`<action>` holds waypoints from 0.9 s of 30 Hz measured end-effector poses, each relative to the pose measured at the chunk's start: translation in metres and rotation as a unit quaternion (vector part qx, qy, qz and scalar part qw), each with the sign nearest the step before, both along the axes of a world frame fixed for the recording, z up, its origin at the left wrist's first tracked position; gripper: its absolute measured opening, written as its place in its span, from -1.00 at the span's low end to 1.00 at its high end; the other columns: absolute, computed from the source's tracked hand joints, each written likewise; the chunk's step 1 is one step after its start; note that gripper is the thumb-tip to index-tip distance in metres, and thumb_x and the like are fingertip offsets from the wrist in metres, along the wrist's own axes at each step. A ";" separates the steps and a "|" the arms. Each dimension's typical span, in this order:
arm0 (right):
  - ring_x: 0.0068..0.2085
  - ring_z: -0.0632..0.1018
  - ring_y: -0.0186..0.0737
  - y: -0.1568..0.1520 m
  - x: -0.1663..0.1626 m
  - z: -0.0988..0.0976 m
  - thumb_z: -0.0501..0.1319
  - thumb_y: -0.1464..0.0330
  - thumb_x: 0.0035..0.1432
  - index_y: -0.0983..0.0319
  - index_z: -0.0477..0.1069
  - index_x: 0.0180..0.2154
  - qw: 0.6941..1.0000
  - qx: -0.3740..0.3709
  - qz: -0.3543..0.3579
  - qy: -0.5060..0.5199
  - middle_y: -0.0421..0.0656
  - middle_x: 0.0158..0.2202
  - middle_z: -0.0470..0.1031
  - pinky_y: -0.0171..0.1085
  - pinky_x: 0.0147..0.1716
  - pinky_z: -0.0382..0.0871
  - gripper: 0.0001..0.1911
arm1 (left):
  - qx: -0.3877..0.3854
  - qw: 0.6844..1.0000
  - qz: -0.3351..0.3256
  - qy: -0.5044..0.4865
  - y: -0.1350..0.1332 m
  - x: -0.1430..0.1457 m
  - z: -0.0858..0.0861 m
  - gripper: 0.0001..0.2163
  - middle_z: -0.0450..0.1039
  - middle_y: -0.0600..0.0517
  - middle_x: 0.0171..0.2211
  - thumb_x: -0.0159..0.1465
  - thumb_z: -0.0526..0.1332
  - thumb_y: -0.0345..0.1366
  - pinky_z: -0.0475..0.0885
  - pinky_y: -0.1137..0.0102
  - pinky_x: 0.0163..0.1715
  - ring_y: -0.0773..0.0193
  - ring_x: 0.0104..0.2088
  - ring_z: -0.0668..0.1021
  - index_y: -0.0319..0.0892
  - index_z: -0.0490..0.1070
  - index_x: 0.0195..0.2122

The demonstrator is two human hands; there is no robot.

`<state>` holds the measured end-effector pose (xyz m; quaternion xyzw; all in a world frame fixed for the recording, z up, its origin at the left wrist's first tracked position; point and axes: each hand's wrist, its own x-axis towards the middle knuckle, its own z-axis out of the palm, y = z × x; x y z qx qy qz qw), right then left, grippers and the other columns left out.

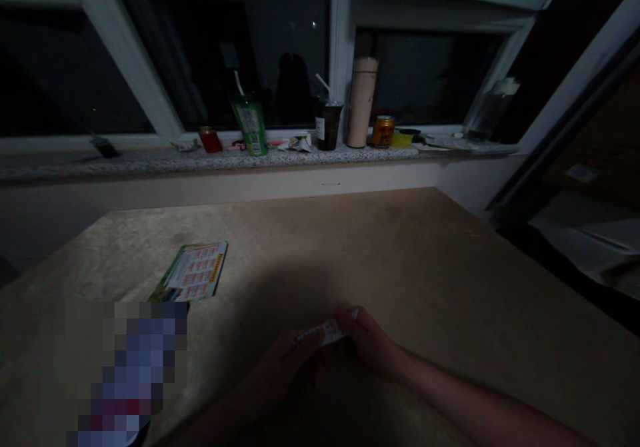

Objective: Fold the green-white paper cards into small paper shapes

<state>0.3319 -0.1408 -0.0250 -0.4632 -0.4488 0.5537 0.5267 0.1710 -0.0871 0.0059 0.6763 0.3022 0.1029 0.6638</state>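
Note:
Both hands meet low in the middle of the view, above the wooden table (380, 247). Between them is a small white printed piece (331, 332), narrow and tilted up to the right; its exact kind cannot be made out in the dim light. My left hand (293, 360) is closed on its left end, thumb along the top. My right hand (367, 340) grips the right end, with fingers bent over the upper face. The undersides of both hands are in shadow. Left of them lies a flat printed card (195, 272) with red text blocks and a green edge.
A pixelated blue shape (143, 360) covers the lower left. On the granite windowsill (295, 160) stand a green cup with straw (250, 127), a dark cup with straw (327, 126), a tall pink flask (363, 104), a gold can (383, 132) and a red jar (210, 140).

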 end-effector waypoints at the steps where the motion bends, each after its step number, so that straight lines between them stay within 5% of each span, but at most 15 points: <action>1: -0.62 0.22 -0.41 -0.001 0.000 0.001 -0.02 -0.17 0.13 0.27 0.27 -0.63 1.000 0.000 0.007 0.000 -0.26 -0.68 0.23 -0.37 -0.60 0.07 -0.33 | 0.000 1.000 0.005 0.003 0.000 0.000 0.001 -0.51 0.32 0.11 -0.63 0.27 -0.02 0.13 0.24 0.46 -0.49 0.32 -0.58 0.34 -0.18 0.39 -0.50; 5: -0.61 0.22 -0.39 -0.003 0.000 0.002 -0.11 -0.17 0.16 0.24 0.22 -0.65 0.999 -0.012 -0.010 -0.049 -0.25 -0.68 0.21 -0.35 -0.60 0.07 -0.32 | 0.007 1.000 0.014 0.006 -0.002 0.002 0.001 -0.53 0.29 0.12 -0.65 0.25 -0.01 0.13 0.24 0.46 -0.50 0.32 -0.60 0.32 -0.16 0.36 -0.52; 12: -0.53 0.22 -0.34 -0.004 -0.009 -0.003 0.01 -0.20 0.05 0.20 0.18 -0.57 0.965 -0.065 -0.201 -0.157 -0.29 -0.62 0.13 -0.33 -0.56 0.13 -0.41 | 0.016 1.000 0.015 0.006 -0.001 0.001 -0.007 -0.55 0.28 0.14 -0.65 0.30 -0.03 0.09 0.21 0.47 -0.54 0.33 -0.60 0.32 -0.16 0.34 -0.50; 20: -0.50 0.25 -0.31 -0.005 -0.009 -0.004 -0.01 -0.22 0.04 0.20 0.24 -0.55 0.962 -0.045 -0.194 -0.184 -0.25 -0.58 0.16 -0.30 -0.51 0.17 -0.39 | 0.059 0.996 0.067 0.021 0.002 0.001 -0.008 -0.57 0.34 0.12 -0.60 0.24 0.07 0.09 0.23 0.47 -0.50 0.30 -0.55 0.37 -0.18 0.38 -0.53; 27: -0.45 0.31 -0.25 -0.005 -0.010 -0.008 -0.01 -0.25 0.01 0.22 0.31 -0.51 0.952 -0.055 -0.212 -0.214 -0.19 -0.53 0.24 -0.27 -0.42 0.26 -0.36 | 0.064 0.996 0.051 0.040 -0.003 0.001 -0.005 -0.38 0.26 0.10 -0.76 0.28 -0.13 0.18 0.22 0.48 -0.61 0.33 -0.70 0.32 -0.15 0.35 -0.69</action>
